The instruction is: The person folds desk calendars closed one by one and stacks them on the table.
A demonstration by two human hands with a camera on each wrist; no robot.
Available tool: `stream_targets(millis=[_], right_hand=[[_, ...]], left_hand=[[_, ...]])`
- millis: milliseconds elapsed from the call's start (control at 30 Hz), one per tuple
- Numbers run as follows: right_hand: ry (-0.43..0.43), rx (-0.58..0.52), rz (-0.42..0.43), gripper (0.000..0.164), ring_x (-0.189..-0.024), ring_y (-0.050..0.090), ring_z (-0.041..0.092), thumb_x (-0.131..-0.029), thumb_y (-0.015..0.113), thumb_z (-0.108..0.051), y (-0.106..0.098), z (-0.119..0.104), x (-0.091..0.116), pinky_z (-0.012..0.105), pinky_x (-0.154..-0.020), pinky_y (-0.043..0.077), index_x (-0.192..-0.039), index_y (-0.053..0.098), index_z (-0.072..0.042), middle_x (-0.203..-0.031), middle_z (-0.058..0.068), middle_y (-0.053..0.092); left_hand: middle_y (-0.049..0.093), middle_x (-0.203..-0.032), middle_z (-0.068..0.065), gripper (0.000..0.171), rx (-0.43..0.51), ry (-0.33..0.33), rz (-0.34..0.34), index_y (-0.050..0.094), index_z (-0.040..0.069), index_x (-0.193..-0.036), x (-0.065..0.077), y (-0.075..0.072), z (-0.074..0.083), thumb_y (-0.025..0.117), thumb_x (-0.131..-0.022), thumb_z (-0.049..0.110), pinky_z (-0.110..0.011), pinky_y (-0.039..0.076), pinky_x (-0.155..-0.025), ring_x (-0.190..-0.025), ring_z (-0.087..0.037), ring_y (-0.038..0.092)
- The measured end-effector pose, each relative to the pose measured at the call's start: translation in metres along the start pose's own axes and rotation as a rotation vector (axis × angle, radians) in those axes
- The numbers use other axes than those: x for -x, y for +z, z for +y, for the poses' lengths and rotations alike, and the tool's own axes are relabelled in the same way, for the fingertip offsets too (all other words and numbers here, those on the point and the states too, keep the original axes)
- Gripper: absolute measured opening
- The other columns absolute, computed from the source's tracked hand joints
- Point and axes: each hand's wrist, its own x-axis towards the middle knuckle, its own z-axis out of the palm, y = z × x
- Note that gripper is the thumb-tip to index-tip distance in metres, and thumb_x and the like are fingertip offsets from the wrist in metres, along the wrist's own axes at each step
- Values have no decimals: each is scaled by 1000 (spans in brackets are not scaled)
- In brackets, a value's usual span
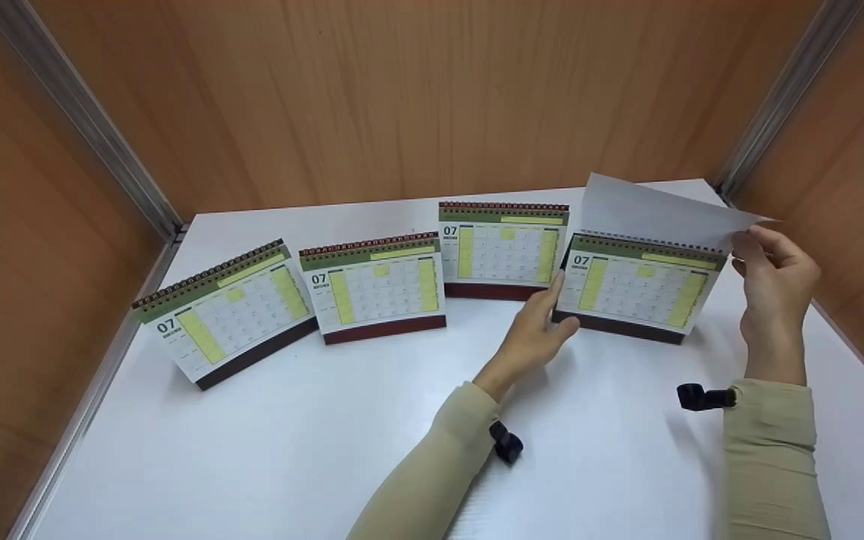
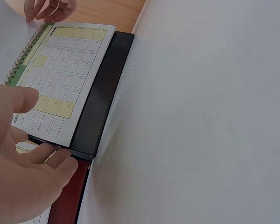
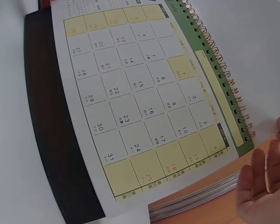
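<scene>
At the right stands a spiral-bound desk calendar (image 1: pixel 634 289) showing month 07, with a dark base. A lifted white page (image 1: pixel 657 210) rises from its top binding. My right hand (image 1: pixel 777 277) pinches that page's right corner between thumb and fingers. My left hand (image 1: pixel 529 334) is at the calendar's lower left side, index finger extended along the edge and thumb out in front. The left wrist view puts the left fingertips (image 2: pixel 65 161) right at the calendar's side edge, near a red base. In the right wrist view, the July page (image 3: pixel 140 98) faces up beside the right hand's fingers (image 3: pixel 259 177).
Three similar calendars stand leftward on the white table (image 1: pixel 289 450): a red-based one (image 1: pixel 503 251) close by, another red-based one (image 1: pixel 372 289), and a dark-based one (image 1: pixel 229 315) set at an angle. Wooden panels (image 1: pixel 402 97) with metal corner strips enclose the table.
</scene>
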Motion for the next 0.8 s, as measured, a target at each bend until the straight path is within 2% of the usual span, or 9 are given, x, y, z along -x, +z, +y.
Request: stream_targets(millis=[233, 467, 633, 800], right_hand=[[-4, -5, -16, 16, -96, 64, 11, -99, 76, -9, -2, 0, 0, 13, -85, 56, -114, 82, -9, -105, -4, 70], [-23, -43, -49, 14, -96, 65, 13, -97, 78, -8, -2, 1, -1, 15, -85, 56, -111, 81, -4, -105, -2, 70], [-64, -81, -59, 13, -88, 63, 16, -97, 79, -10, 1, 5, -1, 19, -73, 55, -106, 81, -1, -92, 0, 74], [-87, -172, -85, 18, -80, 61, 17, -95, 80, -10, 1, 7, 0, 23, -65, 51, -106, 79, 5, -96, 5, 70]], left_hand=[[38, -168, -4, 77, 16, -5, -1, 18, 31, -171, 0, -1, 1, 61, -107, 25, -45, 26, -130, -157, -24, 34], [36, -169, -4, 77, 26, -2, -5, 18, 31, -171, 1, -2, 1, 61, -108, 24, -45, 25, -130, -158, -24, 32], [37, -169, -3, 77, 27, -12, -1, 19, 30, -171, 1, -1, 1, 62, -108, 25, -45, 26, -130, -157, -23, 33], [38, -168, -4, 77, 25, -5, 0, 19, 28, -172, 0, -1, 0, 62, -108, 25, -45, 27, -129, -157, -24, 35]])
